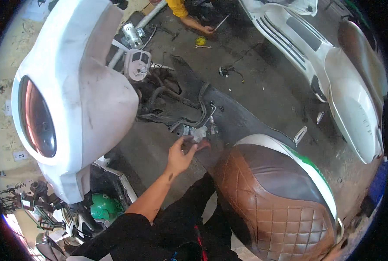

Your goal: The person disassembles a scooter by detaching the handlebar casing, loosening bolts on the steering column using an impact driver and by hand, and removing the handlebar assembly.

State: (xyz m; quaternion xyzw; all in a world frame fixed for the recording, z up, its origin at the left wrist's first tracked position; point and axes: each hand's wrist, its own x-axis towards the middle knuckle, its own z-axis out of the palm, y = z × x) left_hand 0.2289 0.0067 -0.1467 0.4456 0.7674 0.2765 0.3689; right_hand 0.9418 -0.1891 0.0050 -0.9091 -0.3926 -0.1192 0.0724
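On the dark footboard [239,116], metal items [198,133] lie just beyond the left hand [181,155].

Head-worn fisheye view looks steeply down; straight edges bend toward dark round rim. White plastic scooter cowl [85,104] looms near at left; brown quilted leather seat [276,200] near at lower right. Bare left hand [179,157] mid-frame; dark grey floor [268,104] farther off.
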